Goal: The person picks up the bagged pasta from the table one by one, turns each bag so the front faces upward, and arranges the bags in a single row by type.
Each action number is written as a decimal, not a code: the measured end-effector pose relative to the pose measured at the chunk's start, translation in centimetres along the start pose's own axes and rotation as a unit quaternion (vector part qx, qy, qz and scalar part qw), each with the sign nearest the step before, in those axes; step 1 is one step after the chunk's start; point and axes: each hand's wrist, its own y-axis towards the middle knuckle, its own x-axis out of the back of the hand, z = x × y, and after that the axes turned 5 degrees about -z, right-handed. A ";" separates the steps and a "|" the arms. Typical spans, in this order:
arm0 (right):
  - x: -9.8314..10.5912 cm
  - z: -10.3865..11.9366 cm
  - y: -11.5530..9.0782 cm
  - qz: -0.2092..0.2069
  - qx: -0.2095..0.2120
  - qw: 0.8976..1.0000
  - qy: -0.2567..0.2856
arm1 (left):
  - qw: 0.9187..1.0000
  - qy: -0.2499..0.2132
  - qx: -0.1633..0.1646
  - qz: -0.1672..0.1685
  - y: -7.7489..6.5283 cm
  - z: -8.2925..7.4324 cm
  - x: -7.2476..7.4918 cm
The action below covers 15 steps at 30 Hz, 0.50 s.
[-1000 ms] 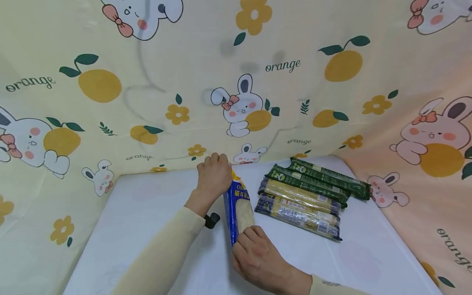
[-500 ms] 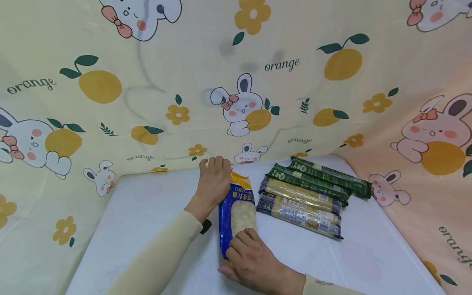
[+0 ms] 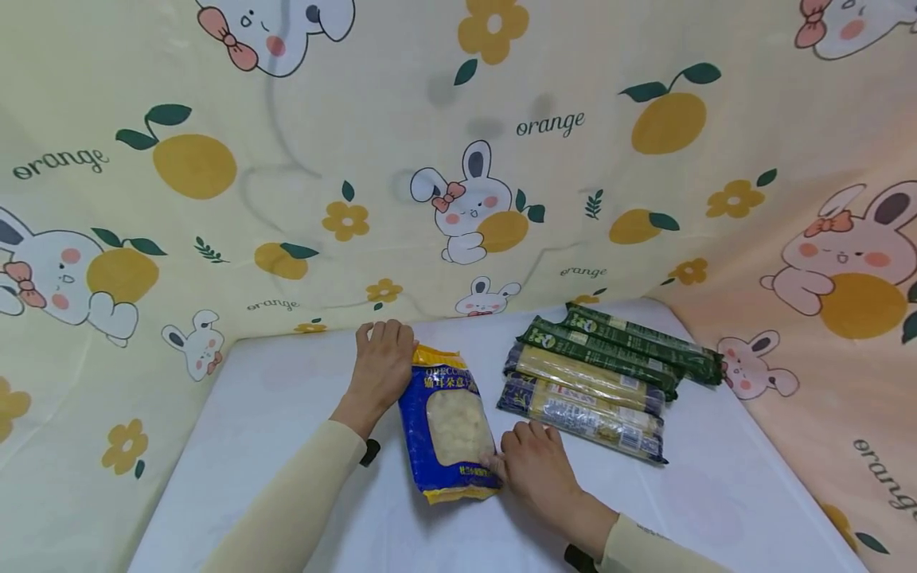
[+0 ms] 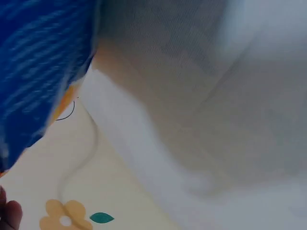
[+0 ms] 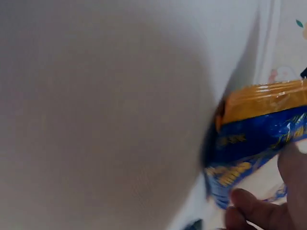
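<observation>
A blue bag of pasta (image 3: 458,426) with yellow ends and a clear window stands tilted over the white table, its window facing me. At its upper left corner, my left hand (image 3: 383,366) grips the edge. My right hand (image 3: 540,469) pinches the lower right corner between thumb and fingers. The right wrist view shows the bag's yellow end (image 5: 264,100) beside the thumb and fingertips (image 5: 256,208). In the left wrist view, the bag's printed blue back (image 4: 43,67) fills the upper left, with a fingertip (image 4: 10,214) below it.
Right of the bag, several long packs lie side by side on the table (image 3: 286,446): two green packs (image 3: 645,342), then a spaghetti pack (image 3: 583,378) and another clear-and-blue pack (image 3: 580,418) nearer me. A patterned cloth (image 3: 387,119) rises behind and beside the table.
The pasta bag has turned from nearly edge-on to face me and shifted slightly left. My left hand moved left and a little down; my right hand moved right to the bag's lower right corner.
</observation>
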 end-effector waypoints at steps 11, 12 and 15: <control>-1.2 0.5 1.3 0.140 -0.049 0.982 0.119 | 0.991 -0.018 0.093 0.092 -0.6 0.2 0.1; -1.3 0.4 1.4 0.137 -0.041 0.982 0.124 | 0.991 -0.018 0.093 0.092 -0.7 0.3 -0.1; -1.3 0.3 1.5 0.118 -0.004 0.986 0.117 | 0.992 -0.013 0.092 0.087 -1.0 0.7 -0.4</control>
